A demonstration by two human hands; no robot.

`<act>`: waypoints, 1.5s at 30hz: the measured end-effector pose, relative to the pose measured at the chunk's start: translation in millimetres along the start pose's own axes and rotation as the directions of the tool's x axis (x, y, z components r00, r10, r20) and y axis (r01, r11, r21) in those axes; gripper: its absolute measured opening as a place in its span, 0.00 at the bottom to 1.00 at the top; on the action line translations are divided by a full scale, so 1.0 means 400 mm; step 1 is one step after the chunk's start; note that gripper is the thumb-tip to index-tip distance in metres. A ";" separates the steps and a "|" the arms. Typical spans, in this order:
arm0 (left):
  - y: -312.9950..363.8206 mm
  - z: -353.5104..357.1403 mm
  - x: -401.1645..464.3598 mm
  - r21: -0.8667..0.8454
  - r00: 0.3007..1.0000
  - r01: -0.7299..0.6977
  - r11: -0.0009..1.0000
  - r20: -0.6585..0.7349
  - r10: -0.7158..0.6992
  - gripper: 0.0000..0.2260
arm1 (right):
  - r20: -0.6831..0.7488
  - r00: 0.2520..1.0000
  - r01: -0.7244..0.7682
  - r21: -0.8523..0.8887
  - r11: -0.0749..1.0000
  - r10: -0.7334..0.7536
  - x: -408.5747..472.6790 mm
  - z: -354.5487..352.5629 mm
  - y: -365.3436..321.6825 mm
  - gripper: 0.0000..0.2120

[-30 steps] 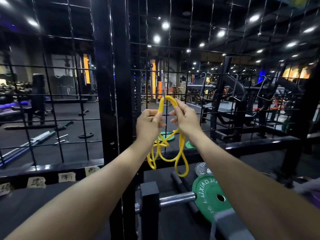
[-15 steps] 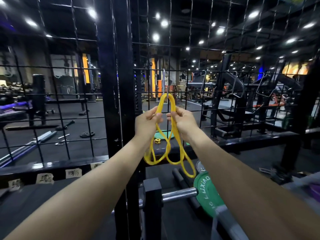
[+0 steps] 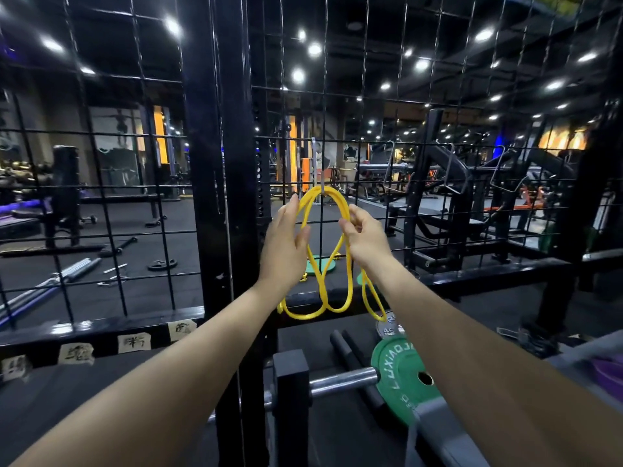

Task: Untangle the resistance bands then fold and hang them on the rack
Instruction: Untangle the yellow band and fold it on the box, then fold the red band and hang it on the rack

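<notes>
At the wire rack (image 3: 371,136), I see the folded yellow band (image 3: 328,264) draped over a hook (image 3: 323,183), hanging lengthwise between my hands, left hand (image 3: 285,244) flat-fingered beside it, right hand (image 3: 365,235) pinching its strand.

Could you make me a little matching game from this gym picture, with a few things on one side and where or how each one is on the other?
Things:
1. yellow resistance band
2. left hand
3. right hand
4. green weight plate

States:
A. on a silver bar, low in the picture
B. fingers straight, beside the band's left strand
C. draped over a hook on the wire grid
D. pinching the band's right strand

Pairs: 1-C, 2-B, 3-D, 4-A
</notes>
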State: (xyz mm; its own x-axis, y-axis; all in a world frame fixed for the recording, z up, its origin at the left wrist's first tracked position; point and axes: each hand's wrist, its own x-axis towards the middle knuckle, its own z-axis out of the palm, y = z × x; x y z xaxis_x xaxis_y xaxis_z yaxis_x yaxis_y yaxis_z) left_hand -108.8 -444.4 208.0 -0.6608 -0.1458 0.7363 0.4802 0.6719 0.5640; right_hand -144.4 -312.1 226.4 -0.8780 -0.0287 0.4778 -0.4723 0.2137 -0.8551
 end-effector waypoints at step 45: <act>0.612 1.089 -0.803 -0.472 0.459 -0.154 0.868 0.744 0.485 0.15 | -0.733 0.581 -0.785 -0.388 0.483 0.354 -0.899 -1.192 0.517 0.14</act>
State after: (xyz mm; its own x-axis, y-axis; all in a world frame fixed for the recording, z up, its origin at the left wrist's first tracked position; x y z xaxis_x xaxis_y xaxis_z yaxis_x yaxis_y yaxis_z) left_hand -30.5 83.3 -53.3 -0.4997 0.7993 0.3336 0.7905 0.2634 0.5530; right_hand 110.6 208.1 -26.3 -0.6199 0.7751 0.1223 0.4910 0.5048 -0.7100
